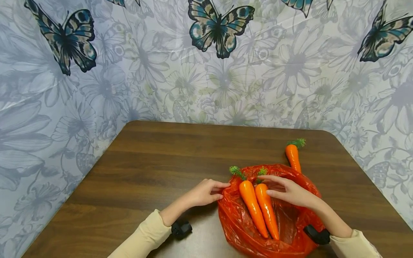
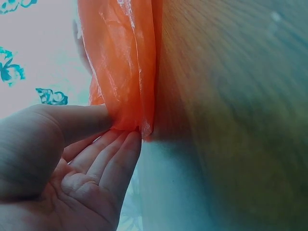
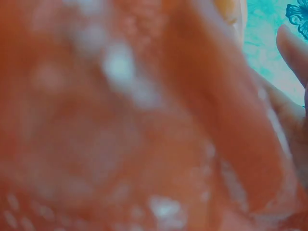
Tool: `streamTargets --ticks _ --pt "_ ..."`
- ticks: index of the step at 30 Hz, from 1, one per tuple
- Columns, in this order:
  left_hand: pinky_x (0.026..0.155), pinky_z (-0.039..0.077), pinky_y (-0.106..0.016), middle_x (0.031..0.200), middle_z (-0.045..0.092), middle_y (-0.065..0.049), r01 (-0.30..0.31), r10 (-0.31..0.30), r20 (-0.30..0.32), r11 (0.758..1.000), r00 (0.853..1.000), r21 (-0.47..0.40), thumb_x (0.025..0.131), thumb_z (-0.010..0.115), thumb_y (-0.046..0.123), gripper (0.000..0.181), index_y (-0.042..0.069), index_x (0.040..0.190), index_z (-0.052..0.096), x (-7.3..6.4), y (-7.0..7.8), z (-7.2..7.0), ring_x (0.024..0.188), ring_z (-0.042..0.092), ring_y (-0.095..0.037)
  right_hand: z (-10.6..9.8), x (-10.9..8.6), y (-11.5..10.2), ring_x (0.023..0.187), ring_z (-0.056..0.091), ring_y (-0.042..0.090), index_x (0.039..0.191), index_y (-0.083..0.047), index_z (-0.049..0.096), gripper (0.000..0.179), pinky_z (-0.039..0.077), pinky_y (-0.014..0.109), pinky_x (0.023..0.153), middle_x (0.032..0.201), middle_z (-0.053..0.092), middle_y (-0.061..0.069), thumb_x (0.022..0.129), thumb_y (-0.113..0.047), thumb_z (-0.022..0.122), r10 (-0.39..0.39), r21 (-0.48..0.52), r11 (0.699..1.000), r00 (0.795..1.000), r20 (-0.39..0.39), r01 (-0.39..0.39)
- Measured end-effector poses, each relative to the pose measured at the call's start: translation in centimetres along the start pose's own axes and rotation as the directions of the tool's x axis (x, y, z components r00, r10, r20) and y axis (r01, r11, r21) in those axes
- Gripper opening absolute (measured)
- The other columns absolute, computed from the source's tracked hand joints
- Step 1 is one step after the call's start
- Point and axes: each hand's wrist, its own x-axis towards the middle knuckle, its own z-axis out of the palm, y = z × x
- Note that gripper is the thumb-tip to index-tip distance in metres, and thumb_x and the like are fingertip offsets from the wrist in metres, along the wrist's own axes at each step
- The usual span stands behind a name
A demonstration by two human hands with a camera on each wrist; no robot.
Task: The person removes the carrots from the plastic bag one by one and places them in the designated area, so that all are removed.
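A red plastic bag (image 1: 232, 218) lies spread with its mouth up on the table. Two orange carrots with green tops, a left one (image 1: 251, 202) and a right one (image 1: 266, 209), lie side by side in it. My left hand (image 1: 206, 192) pinches the bag's left edge; in the left wrist view, thumb and fingers meet on the red film (image 2: 127, 72). Over the bag's opening, my right hand (image 1: 292, 191) has its fingers extended, thumb tip close to the right carrot's top; whether they touch is unclear. Blurred red film (image 3: 120, 144) fills most of the right wrist view.
Behind the bag, at the far right of the brown wooden table (image 1: 155, 157), lies a third carrot (image 1: 292, 156), its lower end partly hidden by the bag's rim. A wall covering with flowers and butterflies (image 1: 221, 27) rises behind the table. Black straps (image 1: 181, 229) sit at the wrists.
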Motion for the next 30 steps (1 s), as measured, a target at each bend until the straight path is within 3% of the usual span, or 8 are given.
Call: streamTargets --ticks 5,10,16,21,26,30 --pt "0.083 0.045 -0.018 0.124 0.057 -0.014 0.012 -0.012 0.004 1.0 1.0 0.009 0.087 0.063 -0.002 0.04 0.001 0.126 0.058 0.1 0.0 0.0 0.107 0.056 -0.013 0.1 0.1 0.3 0.117 0.049 0.023 0.139 -0.006 0.045 0.048 0.046 0.029 0.088 0.133 0.05 0.011 0.095 -0.023 0.057 0.019 -0.062 0.998 1.0 0.021 -0.018" --pt "0.083 0.045 -0.019 0.123 0.057 -0.015 0.001 -0.001 0.0 1.0 1.0 0.012 0.086 0.064 -0.003 0.039 0.0 0.125 0.059 0.1 0.0 0.0 0.107 0.057 -0.014 0.4 0.2 0.6 0.117 0.048 0.015 0.139 -0.007 0.045 0.048 0.045 0.029 0.088 0.135 0.048 0.011 0.095 -0.023 0.057 0.033 -0.039 0.999 0.999 0.037 -0.031" --pt "0.084 0.046 -0.02 0.123 0.057 -0.016 -0.01 0.01 -0.006 1.0 1.0 0.004 0.086 0.063 -0.005 0.039 -0.002 0.125 0.059 0.0 -0.1 0.0 0.107 0.057 -0.018 0.8 0.6 0.5 0.11 0.053 0.015 0.135 -0.003 0.049 0.046 0.046 0.029 0.084 0.13 0.052 0.014 0.094 -0.021 0.059 0.004 -0.057 0.998 1.0 0.013 -0.003" --pt "0.084 0.046 -0.02 0.122 0.058 -0.016 -0.004 0.004 -0.008 1.0 1.0 0.005 0.086 0.063 -0.005 0.039 -0.001 0.125 0.059 0.0 0.0 -0.1 0.107 0.057 -0.018 1.2 1.1 0.3 0.104 0.055 0.015 0.132 -0.005 0.052 0.049 0.048 0.033 0.082 0.125 0.056 0.011 0.091 -0.028 0.063 0.039 -0.115 0.993 0.999 -0.011 -0.04" --pt "0.083 0.046 -0.02 0.123 0.058 -0.015 -0.004 0.004 -0.007 1.0 1.0 0.009 0.086 0.063 -0.004 0.039 0.0 0.125 0.059 0.0 -0.1 0.0 0.107 0.057 -0.017 1.4 1.2 0.4 0.1 0.056 0.016 0.13 -0.005 0.053 0.05 0.048 0.033 0.08 0.121 0.057 0.009 0.089 -0.029 0.066 0.076 -0.083 0.994 0.997 -0.015 -0.077" --pt "0.084 0.046 -0.02 0.123 0.058 -0.014 -0.007 0.007 -0.007 1.0 1.0 0.022 0.086 0.064 -0.003 0.039 0.0 0.124 0.06 0.0 -0.2 0.1 0.107 0.057 -0.016 1.5 1.1 0.6 0.101 0.057 0.018 0.13 -0.003 0.053 0.047 0.049 0.031 0.08 0.121 0.057 0.011 0.089 -0.023 0.065 0.078 0.007 0.997 0.997 -0.002 -0.078"
